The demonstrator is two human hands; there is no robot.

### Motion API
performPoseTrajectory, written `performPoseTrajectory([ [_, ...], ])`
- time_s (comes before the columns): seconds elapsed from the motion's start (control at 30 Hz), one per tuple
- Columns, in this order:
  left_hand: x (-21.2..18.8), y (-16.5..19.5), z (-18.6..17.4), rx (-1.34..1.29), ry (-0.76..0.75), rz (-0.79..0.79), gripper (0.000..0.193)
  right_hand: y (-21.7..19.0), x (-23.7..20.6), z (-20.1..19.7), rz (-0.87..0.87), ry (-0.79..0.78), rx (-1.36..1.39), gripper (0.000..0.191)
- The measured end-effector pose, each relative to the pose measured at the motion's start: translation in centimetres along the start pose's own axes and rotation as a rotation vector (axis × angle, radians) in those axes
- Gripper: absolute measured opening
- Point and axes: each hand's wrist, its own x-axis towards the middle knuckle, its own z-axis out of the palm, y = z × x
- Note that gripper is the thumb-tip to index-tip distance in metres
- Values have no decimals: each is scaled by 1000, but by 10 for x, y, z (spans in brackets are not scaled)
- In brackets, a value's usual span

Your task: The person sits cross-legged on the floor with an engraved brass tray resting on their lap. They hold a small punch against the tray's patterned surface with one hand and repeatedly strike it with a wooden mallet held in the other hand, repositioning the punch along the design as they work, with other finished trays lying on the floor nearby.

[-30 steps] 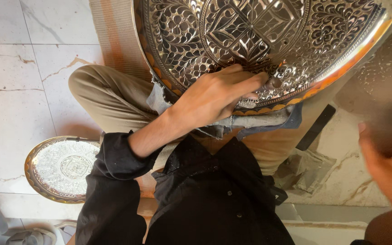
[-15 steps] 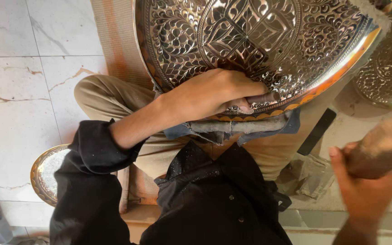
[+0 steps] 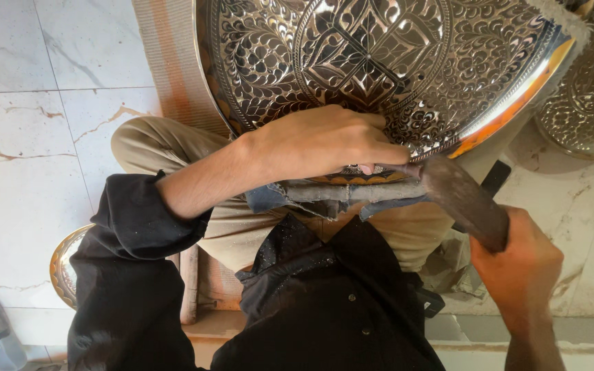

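Right now the big engraved metal tray (image 3: pixel 379 69) sits tilted across the person's lap, its patterned face turned up toward the camera and its near rim resting on a folded blue-grey cloth (image 3: pixel 331 196) over the khaki trousers (image 3: pixel 173 148). Left hand (image 3: pixel 324 141) lies curled over that lower rim, fingers bunched tight around something small pressed against the metal; what they pinch is hidden under the knuckles, so I cannot tell what it is. Right hand (image 3: pixel 517 264) comes in from the lower right, fist closed round the handle of a dark, worn hammer (image 3: pixel 462 196), and the hammer's head is up just beside the left fingertips at the tray's edge. So the tray is above and ahead of both hands, with the left on it and the right well below its rim. Black sleeve (image 3: pixel 128 261) fills the lower left. On the marble floor (image 3: pixel 29 103), a second engraved tray (image 3: pixel 589 96) lies at the upper right, and a smaller round one (image 3: pixel 63 264) peeks out behind the left elbow.
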Motion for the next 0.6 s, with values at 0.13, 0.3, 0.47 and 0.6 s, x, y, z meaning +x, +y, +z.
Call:
performPoseTrajectory([
  [0.13,6,0,12,-69,17,18,41,0,-1,11,221,205,437,24],
  [0.3,6,0,16,-4,-101,-36,34,33,-26,24,67,-12,4,26],
  [0.47,9,3,14,-90,-130,-26,40,55,-41,35,92,136,368,16],
  [0.6,9,3,11,7,-15,72,45,55,-39,29,85,-80,-84,29],
])
